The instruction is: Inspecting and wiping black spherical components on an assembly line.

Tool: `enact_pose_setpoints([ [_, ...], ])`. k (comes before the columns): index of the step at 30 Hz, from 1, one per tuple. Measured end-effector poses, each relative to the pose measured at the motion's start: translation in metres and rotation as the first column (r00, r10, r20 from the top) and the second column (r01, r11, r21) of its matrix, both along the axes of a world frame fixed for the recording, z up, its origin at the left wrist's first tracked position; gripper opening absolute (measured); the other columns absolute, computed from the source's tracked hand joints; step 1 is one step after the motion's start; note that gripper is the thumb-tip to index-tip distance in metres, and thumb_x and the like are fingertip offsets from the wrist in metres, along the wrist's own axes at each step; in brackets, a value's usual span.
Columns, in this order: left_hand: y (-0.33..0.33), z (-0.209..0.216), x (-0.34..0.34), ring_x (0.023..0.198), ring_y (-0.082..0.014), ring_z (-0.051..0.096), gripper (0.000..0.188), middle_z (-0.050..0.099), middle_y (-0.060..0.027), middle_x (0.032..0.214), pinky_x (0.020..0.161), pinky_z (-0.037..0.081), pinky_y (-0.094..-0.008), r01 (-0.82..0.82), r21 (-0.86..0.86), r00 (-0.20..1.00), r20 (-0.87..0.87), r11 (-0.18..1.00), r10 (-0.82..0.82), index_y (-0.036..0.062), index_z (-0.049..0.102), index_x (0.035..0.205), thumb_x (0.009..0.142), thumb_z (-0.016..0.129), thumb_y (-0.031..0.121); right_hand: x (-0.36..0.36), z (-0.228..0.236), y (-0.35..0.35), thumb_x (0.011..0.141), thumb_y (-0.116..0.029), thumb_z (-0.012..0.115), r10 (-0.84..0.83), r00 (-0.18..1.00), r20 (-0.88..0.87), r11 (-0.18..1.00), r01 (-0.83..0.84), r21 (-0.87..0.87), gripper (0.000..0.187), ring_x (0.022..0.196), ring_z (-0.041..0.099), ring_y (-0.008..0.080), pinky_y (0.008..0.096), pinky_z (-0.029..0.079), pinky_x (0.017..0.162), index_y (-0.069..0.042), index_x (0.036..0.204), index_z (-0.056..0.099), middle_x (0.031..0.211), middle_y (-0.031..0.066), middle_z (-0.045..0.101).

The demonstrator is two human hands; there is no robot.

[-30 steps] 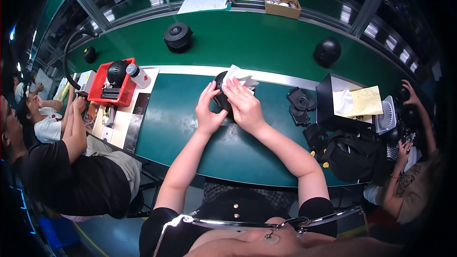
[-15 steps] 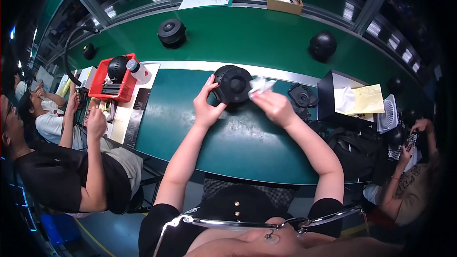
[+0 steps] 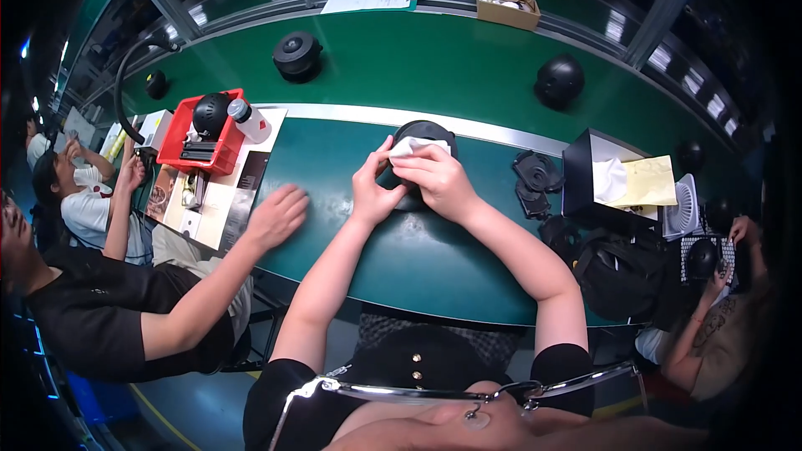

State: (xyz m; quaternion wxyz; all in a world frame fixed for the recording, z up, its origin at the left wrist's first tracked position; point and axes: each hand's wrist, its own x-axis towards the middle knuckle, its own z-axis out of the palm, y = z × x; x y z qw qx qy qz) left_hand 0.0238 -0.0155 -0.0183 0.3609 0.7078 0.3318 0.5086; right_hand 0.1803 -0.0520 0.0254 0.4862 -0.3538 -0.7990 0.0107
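A round black housing stands on the dark green bench in front of me, mostly covered by my hands. My left hand grips its left side, thumb toward me and fingers around the edge. Pinched in the fingers of my right hand is a crumpled white wipe, pressed against the top of the housing. The two hands nearly meet over it. To the right lie flat black plastic parts of irregular shape.
Beyond the bench, a green conveyor carries black round units. At left are a red bin and a bottle; a co-worker's hand reaches over the bench edge. A black box and black bag sit at right.
My right hand has brought the wipe left, from beside the housing onto it. The housing appears turned. The co-worker's hand has reached right to the bench; units on the conveyor have shifted slightly left.
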Motion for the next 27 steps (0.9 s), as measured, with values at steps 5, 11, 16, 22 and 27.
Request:
enact_pose_setpoints([
  [5,0.000,-0.002,0.002,0.122,-0.0291,0.048,0.049,0.047,-0.0194,0.132,0.097,0.043,-0.0386,0.014,-0.017,1.000,0.023,1.000,-0.014,0.0011,0.053,0.107,0.062,0.071,0.004,0.039,0.006,-0.021,0.064,0.006,0.059,0.106,0.976,0.192,0.994,-0.098,-0.049,0.026,0.093,0.062,0.0238,0.0341,0.053,0.078,-0.004,0.087,0.066,0.095,0.0046,0.067],
  [11,-0.002,-0.007,0.003,0.124,-0.0331,0.044,0.048,0.046,-0.0205,0.132,0.099,0.042,-0.0379,-0.056,0.261,0.994,-0.072,0.964,0.077,0.0026,0.052,0.105,0.062,0.072,0.002,0.081,0.022,-0.039,0.058,0.012,0.058,-0.027,0.976,0.215,0.957,0.087,-0.276,0.024,0.085,0.061,0.0256,0.0340,0.052,0.075,-0.003,0.074,0.067,0.083,0.0082,0.067],
  [16,-0.007,0.002,0.007,0.120,-0.0305,0.048,0.053,0.041,-0.0207,0.132,0.093,0.047,-0.0353,-0.094,0.175,0.991,0.107,0.980,0.076,0.0010,0.048,0.108,0.062,0.074,-0.001,0.103,0.010,-0.041,0.069,0.007,0.056,-0.372,0.717,0.590,0.798,0.571,-0.191,0.029,0.102,0.059,0.0309,0.0356,0.048,0.088,-0.004,0.093,0.068,0.105,0.0122,0.065],
  [22,-0.014,0.000,0.012,0.117,-0.0265,0.050,0.059,0.039,-0.0192,0.133,0.084,0.051,-0.0292,-0.089,0.180,0.972,0.231,0.980,0.046,0.0008,0.045,0.109,0.061,0.079,0.001,0.048,-0.033,-0.005,0.090,-0.029,0.057,-0.285,0.387,-0.877,0.593,-0.647,-0.478,0.055,0.103,0.057,0.0202,0.0358,0.048,0.088,-0.012,0.137,0.034,0.122,0.0071,0.052],
  [27,-0.012,0.003,0.006,0.122,-0.0308,0.043,0.074,0.037,-0.0186,0.134,0.094,0.043,-0.0387,0.021,0.140,0.965,0.257,0.990,-0.057,0.0009,0.045,0.113,0.061,0.084,0.037,0.018,-0.064,-0.009,0.082,-0.055,0.057,-0.247,0.019,-0.969,0.314,-0.944,-0.099,0.075,0.128,0.036,0.0297,0.0555,0.032,0.103,-0.016,0.139,0.030,0.138,0.0100,0.039],
])
